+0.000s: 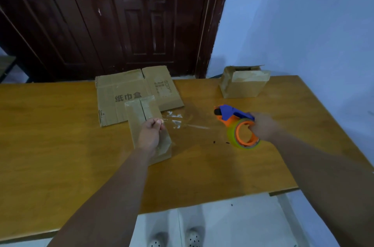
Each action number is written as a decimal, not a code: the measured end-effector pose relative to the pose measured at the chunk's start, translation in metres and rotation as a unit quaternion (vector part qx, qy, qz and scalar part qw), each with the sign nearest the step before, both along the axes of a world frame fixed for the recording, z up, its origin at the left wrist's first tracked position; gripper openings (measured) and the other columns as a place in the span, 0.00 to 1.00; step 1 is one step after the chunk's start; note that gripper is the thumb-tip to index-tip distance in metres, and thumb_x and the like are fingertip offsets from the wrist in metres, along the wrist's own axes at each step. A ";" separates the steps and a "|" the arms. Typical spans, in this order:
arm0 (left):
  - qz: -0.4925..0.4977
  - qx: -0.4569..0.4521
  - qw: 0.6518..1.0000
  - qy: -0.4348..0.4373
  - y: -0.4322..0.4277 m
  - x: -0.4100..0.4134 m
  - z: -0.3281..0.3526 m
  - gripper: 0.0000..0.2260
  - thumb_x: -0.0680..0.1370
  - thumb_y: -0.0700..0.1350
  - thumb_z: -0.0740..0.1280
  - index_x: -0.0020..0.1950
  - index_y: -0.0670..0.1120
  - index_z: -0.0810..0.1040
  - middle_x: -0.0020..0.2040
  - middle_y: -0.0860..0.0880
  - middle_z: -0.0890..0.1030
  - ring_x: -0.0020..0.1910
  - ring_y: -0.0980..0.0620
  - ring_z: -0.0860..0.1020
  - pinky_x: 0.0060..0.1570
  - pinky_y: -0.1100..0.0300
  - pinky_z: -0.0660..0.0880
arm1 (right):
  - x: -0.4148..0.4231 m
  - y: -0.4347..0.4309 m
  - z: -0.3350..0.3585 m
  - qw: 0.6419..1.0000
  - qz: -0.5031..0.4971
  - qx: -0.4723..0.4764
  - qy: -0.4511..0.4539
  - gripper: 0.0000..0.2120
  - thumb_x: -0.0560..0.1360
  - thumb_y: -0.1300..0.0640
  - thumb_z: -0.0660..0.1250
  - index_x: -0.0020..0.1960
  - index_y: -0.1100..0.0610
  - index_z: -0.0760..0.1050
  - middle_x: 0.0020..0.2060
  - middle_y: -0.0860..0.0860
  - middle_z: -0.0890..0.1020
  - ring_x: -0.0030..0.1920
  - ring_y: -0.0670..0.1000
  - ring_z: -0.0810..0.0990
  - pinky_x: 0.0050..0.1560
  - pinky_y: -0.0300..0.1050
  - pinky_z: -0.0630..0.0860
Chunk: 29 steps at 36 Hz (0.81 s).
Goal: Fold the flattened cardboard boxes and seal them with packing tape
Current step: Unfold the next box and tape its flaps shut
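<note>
A small folded cardboard box [141, 114] stands on the wooden table [60, 135], its top flaps meeting in a seam. My left hand [150, 134] hovers over its near end and pinches the end of a clear tape strip [182, 123] that stretches right toward the tape dispenser [235, 123]. My right hand [263, 127] grips this blue and orange dispenser with its yellowish roll, held above the table. A flattened cardboard box [121, 93] with printed characters lies behind the small box.
Another folded cardboard box [242, 84] with a taped side sits at the table's far right. A dark wooden door [121, 20] and a pale wall [303, 24] stand behind the table. The table's near edge ends above a tiled floor and my shoes [176, 238].
</note>
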State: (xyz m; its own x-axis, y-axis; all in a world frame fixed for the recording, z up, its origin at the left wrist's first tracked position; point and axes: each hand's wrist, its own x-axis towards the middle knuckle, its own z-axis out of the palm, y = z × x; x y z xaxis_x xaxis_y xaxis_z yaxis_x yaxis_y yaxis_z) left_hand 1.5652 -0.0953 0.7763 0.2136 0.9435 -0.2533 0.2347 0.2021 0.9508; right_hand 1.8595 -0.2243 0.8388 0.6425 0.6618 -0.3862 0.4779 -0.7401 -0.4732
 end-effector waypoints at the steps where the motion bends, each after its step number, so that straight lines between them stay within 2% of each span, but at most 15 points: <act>1: 0.002 0.000 1.000 -0.007 0.001 -0.001 -0.001 0.15 0.82 0.43 0.58 0.36 0.48 0.73 0.35 0.50 0.73 0.35 0.55 0.69 0.38 0.62 0.64 | -0.002 0.000 0.002 1.000 -0.003 -0.002 0.001 0.09 0.73 0.66 0.63 0.51 0.60 0.77 0.38 0.60 0.80 0.34 0.58 0.79 0.32 0.46 0.77; 3: -0.001 -0.004 1.000 -0.008 0.000 -0.003 0.000 0.15 0.82 0.43 0.58 0.36 0.48 0.74 0.35 0.51 0.74 0.35 0.56 0.70 0.37 0.63 0.64 | -0.001 -0.001 -0.002 1.000 0.002 -0.013 0.002 0.09 0.73 0.66 0.63 0.52 0.61 0.77 0.39 0.60 0.80 0.36 0.59 0.81 0.33 0.48 0.78; 6: -0.004 -0.009 1.000 -0.018 0.000 -0.003 -0.001 0.15 0.82 0.43 0.59 0.37 0.49 0.76 0.34 0.55 0.77 0.35 0.57 0.71 0.36 0.65 0.66 | -0.003 -0.003 -0.002 1.000 -0.011 -0.026 -0.003 0.08 0.74 0.64 0.65 0.53 0.62 0.77 0.40 0.58 0.79 0.43 0.62 0.82 0.40 0.51 0.79; 9: -0.008 -0.009 1.000 -0.015 -0.002 -0.002 0.001 0.15 0.82 0.44 0.59 0.37 0.50 0.77 0.30 0.59 0.77 0.33 0.60 0.71 0.32 0.69 0.65 | 0.000 -0.005 -0.002 0.988 -0.124 0.038 0.079 0.06 0.73 0.65 0.69 0.50 0.62 0.77 0.37 0.58 0.79 0.36 0.58 0.79 0.34 0.49 0.75; 11: -0.009 -0.007 1.000 -0.004 -0.002 -0.002 0.001 0.16 0.82 0.44 0.59 0.36 0.49 0.77 0.32 0.56 0.76 0.34 0.59 0.70 0.34 0.66 0.65 | 0.001 -0.003 0.000 0.959 -0.217 0.092 0.158 0.08 0.72 0.64 0.72 0.50 0.61 0.77 0.37 0.55 0.79 0.35 0.53 0.77 0.33 0.47 0.72; 13: -0.008 -0.003 1.000 -0.003 -0.002 -0.001 0.000 0.16 0.82 0.43 0.59 0.35 0.48 0.75 0.35 0.52 0.74 0.35 0.56 0.70 0.36 0.63 0.64 | -0.001 0.001 0.004 0.922 -0.285 0.144 0.217 0.10 0.71 0.59 0.74 0.49 0.59 0.77 0.37 0.52 0.79 0.36 0.50 0.77 0.35 0.50 0.73; 16: -0.002 0.004 1.000 0.004 -0.001 0.000 -0.003 0.16 0.82 0.44 0.58 0.34 0.47 0.73 0.34 0.50 0.72 0.35 0.55 0.69 0.36 0.61 0.64 | -0.003 0.007 0.005 0.886 -0.320 0.201 0.267 0.14 0.71 0.56 0.75 0.53 0.57 0.75 0.44 0.52 0.80 0.42 0.52 0.78 0.44 0.55 0.74; 18: 0.019 0.001 1.000 0.002 0.001 -0.001 -0.003 0.17 0.83 0.45 0.58 0.34 0.48 0.73 0.34 0.51 0.72 0.35 0.55 0.69 0.36 0.61 0.64 | -0.004 0.008 0.004 0.905 -0.289 0.214 0.226 0.13 0.71 0.61 0.74 0.55 0.60 0.76 0.46 0.56 0.80 0.41 0.53 0.78 0.44 0.51 0.74; 20: 0.039 0.000 0.999 0.007 0.002 -0.002 -0.003 0.17 0.83 0.46 0.57 0.34 0.48 0.73 0.33 0.52 0.72 0.34 0.56 0.69 0.35 0.61 0.63 | -0.003 0.006 0.006 0.959 -0.189 0.186 0.104 0.12 0.72 0.66 0.69 0.55 0.62 0.77 0.43 0.59 0.80 0.41 0.57 0.78 0.42 0.50 0.73; 22: 0.048 0.005 0.999 0.014 0.002 -0.001 -0.004 0.17 0.82 0.46 0.58 0.34 0.49 0.73 0.33 0.52 0.72 0.33 0.56 0.69 0.34 0.62 0.63 | -0.003 0.003 0.011 0.989 -0.070 0.132 0.000 0.11 0.73 0.66 0.65 0.55 0.60 0.77 0.43 0.59 0.81 0.44 0.60 0.79 0.43 0.51 0.73; 26: 0.069 -0.006 0.998 0.000 0.002 0.001 -0.003 0.16 0.83 0.45 0.58 0.35 0.48 0.73 0.35 0.52 0.73 0.35 0.56 0.69 0.35 0.62 0.63 | 0.002 0.001 0.020 0.990 0.068 0.036 -0.115 0.08 0.76 0.64 0.63 0.53 0.58 0.77 0.45 0.59 0.82 0.46 0.61 0.80 0.43 0.50 0.73; 29: 0.089 -0.006 0.996 -0.018 0.010 -0.006 -0.002 0.16 0.82 0.45 0.58 0.35 0.49 0.73 0.36 0.52 0.73 0.37 0.55 0.69 0.37 0.61 0.63 | 0.013 -0.007 0.025 0.971 0.146 -0.038 -0.188 0.18 0.77 0.62 0.62 0.66 0.56 0.75 0.54 0.59 0.81 0.54 0.61 0.79 0.50 0.50 0.74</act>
